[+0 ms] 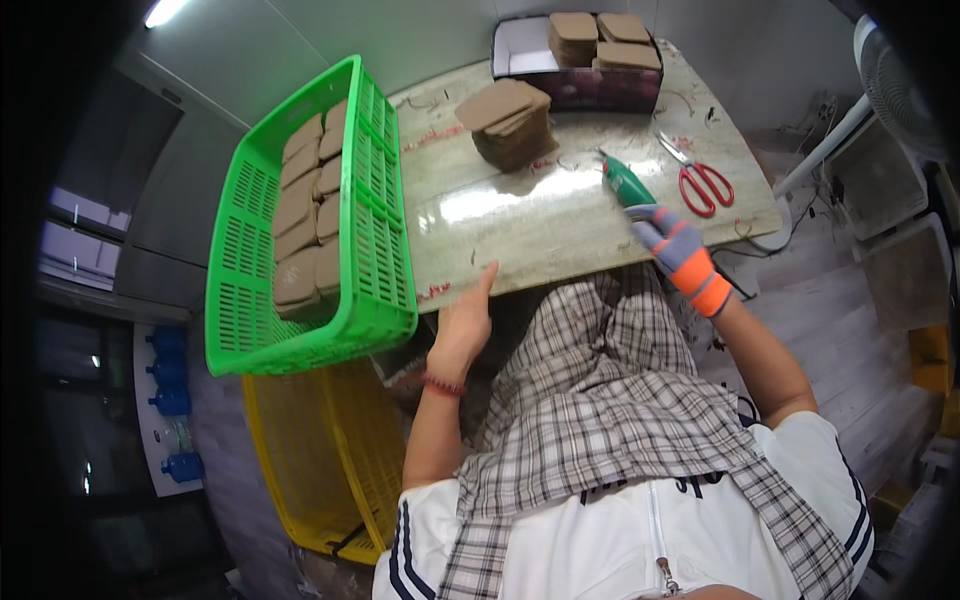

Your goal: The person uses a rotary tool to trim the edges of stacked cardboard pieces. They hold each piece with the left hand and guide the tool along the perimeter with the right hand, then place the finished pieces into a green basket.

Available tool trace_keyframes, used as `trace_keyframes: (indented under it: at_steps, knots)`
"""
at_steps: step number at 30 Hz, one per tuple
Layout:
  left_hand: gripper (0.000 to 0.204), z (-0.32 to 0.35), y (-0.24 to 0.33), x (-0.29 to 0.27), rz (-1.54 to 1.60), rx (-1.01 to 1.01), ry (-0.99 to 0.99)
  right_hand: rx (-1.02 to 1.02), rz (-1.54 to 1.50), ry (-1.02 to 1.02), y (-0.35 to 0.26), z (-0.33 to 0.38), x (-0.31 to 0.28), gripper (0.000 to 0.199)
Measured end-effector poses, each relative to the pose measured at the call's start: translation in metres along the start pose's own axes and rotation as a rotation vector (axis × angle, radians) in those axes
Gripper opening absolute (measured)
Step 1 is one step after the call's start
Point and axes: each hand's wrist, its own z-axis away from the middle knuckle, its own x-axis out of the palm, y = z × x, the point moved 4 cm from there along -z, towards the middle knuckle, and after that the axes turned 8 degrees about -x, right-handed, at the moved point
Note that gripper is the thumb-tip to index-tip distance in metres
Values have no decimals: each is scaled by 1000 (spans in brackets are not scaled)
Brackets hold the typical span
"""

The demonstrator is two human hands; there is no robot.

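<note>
My right hand (668, 238), in a grey, purple and orange glove, grips a green hand tool (625, 183) whose tip rests on the marble tabletop (530, 225). My bare left hand (462, 322) hovers at the table's near edge with its fingers apart, holding nothing, just right of the green plastic crate (375, 215). A loose stack of brown cardboard pieces (510, 122) lies on the table beyond both hands.
The green crate holds rows of brown pieces (308, 210). A dark box (590, 85) at the table's far edge holds more stacks. Red-handled scissors (698, 178) lie right of the tool. A yellow crate (310, 450) sits below the green one. A fan (885, 70) stands far right.
</note>
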Motion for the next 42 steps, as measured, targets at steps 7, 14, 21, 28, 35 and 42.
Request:
trace_keyframes:
  at_steps: [7,14,21,28,35,42]
  knots:
    - [26,-76,25,-82,313,-70,174,-56,826,138,61,-11,-35,59]
    - [67,-254,-11,-74,122,-133,493,50,1054,-102,45,-25,-6,74]
    - [53,-282,17,-77,180,-156,459,208,892,-87,50,-37,-18,73]
    - [24,-260,-4,-76,1172,-116,314,242,593,-56,71,-48,-30,57]
    - [34,-165,68,-13,2192,-102,136,318,-308,85,13,-17,-40,38]
    - [39,-130,114,7,2464,-115,138,262,-427,44,-37,15,-31,25]
